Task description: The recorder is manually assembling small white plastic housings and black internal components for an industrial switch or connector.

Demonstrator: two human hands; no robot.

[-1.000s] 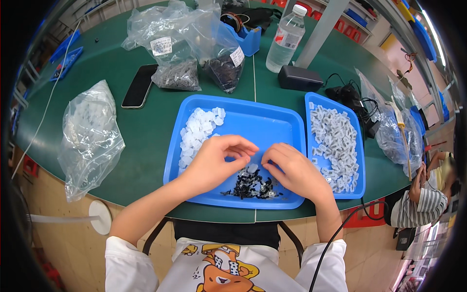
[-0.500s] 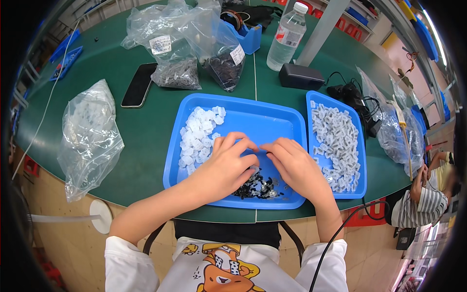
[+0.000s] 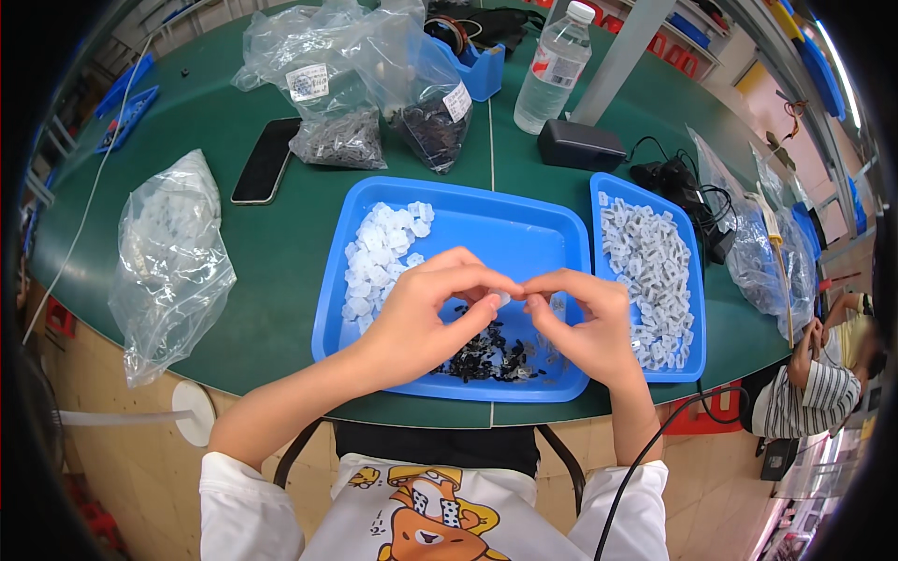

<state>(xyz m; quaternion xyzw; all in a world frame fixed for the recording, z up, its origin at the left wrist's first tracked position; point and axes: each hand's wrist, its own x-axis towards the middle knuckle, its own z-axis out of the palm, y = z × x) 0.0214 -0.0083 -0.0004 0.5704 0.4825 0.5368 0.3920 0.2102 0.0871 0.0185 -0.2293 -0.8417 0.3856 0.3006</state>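
Above a large blue tray [image 3: 505, 224], my left hand [image 3: 426, 313] pinches a small white plastic piece [image 3: 503, 298] between thumb and fingers. My right hand [image 3: 585, 323] meets it fingertip to fingertip, its thumb and forefinger closed on something too small to make out. Under the hands lies a pile of small black parts [image 3: 491, 355]. A heap of white plastic pieces [image 3: 379, 257] fills the tray's left side.
A second blue tray [image 3: 697, 365] on the right holds several pale grey pieces [image 3: 645, 266]. Clear bags of parts [image 3: 168, 262], [image 3: 374, 84] lie left and behind. A phone [image 3: 267, 159], water bottle [image 3: 555, 65], black box [image 3: 580, 145] and cables are further back. Another person [image 3: 814, 374] sits lower right.
Both hands have lifted from the black parts at the tray's front and come together above them, the left now holding a white piece.
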